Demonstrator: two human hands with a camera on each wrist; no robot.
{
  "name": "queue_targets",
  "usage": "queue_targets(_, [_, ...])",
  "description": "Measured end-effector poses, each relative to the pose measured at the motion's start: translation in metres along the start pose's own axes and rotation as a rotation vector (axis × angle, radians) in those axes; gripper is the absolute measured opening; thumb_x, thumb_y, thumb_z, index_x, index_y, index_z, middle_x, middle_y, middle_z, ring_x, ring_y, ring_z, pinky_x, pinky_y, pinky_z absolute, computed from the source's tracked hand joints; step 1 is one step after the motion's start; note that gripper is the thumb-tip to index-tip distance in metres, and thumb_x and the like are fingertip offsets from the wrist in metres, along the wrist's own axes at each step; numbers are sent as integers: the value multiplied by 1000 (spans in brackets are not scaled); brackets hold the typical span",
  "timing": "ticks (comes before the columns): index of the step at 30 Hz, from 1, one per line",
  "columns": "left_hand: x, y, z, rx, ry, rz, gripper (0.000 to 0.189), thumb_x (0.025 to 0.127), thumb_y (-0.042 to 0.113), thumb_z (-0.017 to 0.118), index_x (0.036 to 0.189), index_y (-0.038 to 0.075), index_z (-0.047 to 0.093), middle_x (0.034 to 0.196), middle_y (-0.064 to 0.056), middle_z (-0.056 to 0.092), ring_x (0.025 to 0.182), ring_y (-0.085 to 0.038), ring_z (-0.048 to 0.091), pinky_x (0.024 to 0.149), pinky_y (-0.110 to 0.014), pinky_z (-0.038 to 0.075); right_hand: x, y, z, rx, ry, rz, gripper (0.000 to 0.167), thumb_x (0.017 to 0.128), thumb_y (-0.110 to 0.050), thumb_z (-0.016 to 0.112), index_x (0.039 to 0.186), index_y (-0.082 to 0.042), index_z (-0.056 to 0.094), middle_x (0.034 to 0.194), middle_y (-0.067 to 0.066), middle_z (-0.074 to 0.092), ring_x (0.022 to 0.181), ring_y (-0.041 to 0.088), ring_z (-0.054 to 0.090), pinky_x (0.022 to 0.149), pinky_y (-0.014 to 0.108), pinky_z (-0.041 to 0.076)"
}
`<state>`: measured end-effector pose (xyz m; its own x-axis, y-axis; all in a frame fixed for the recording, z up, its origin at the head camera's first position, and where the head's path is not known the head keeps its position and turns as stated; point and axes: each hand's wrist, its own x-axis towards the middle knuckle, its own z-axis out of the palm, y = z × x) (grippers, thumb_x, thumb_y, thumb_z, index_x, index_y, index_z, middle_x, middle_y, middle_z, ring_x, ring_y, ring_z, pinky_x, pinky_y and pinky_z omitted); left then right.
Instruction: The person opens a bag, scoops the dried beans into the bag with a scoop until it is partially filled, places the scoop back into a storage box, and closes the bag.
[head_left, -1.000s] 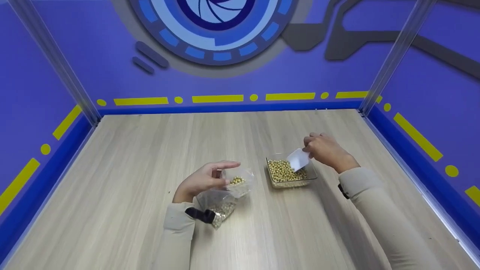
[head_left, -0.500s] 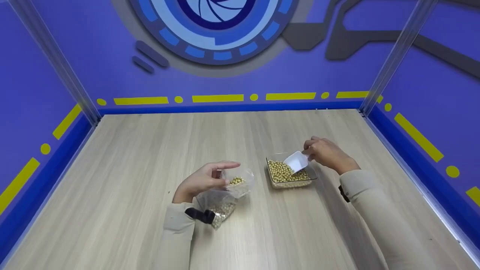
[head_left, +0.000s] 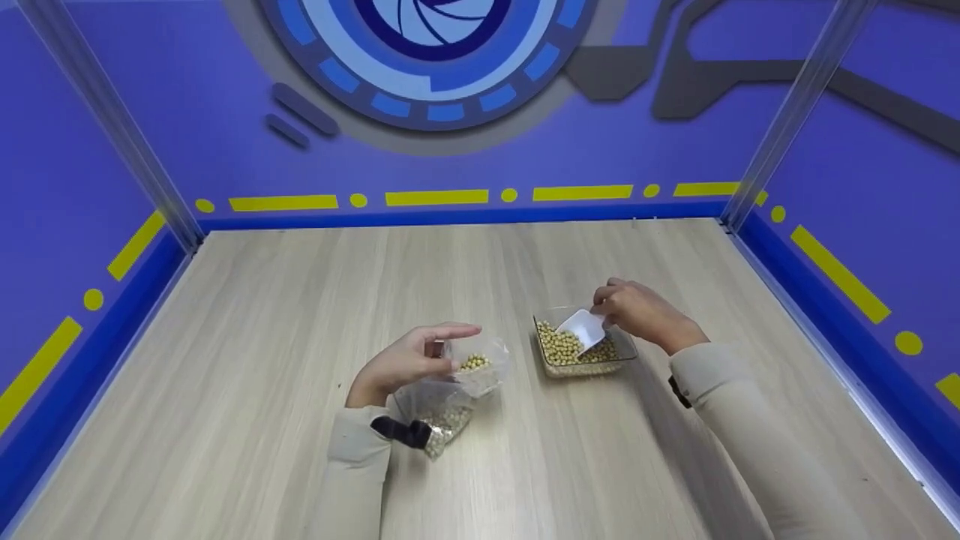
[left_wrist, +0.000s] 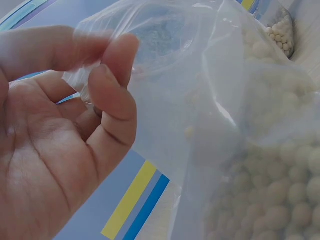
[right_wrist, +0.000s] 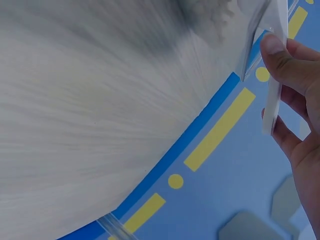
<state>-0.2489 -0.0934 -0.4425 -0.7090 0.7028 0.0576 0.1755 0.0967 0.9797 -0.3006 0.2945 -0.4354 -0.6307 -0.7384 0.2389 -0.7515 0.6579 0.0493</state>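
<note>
My left hand [head_left: 405, 360] pinches the edge of a clear plastic bag [head_left: 487, 382] between thumb and fingers. Its mouth is spread, and small round yellow beans show inside. In the left wrist view, clear film [left_wrist: 165, 110] hangs from the fingertips, with pale beans [left_wrist: 280, 200] behind film at the lower right. My right hand [head_left: 641, 311] grips the handle of a white scoop [head_left: 583, 328], its blade tilted down among the beans [head_left: 559, 346] in a glass container [head_left: 585, 370]. The right wrist view shows thumb and fingers around the white handle [right_wrist: 273, 100].
Clear plastic full of beans [head_left: 446, 424] sits near the left wrist, partly behind a black strap [head_left: 401, 430]. The wooden table [head_left: 375, 277] has blue walls [head_left: 172, 90] at the back and both sides.
The right hand has moved left and slightly nearer, pushing the scoop across and into the beans in the glass container. The left hand and bag have stayed in place.
</note>
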Motion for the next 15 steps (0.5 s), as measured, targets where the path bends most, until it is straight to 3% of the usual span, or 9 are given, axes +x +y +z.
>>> queue_targets(15, [0,-2,0,-27,-12,-17,57,87,-6,57,142,-3,43,148,-22,39,73,-5,52,80,-27,57,-1,-8,4,74,-33,-34,25,70,9,75,91,-5,77,88,7,69,80,21,57,68,34,53])
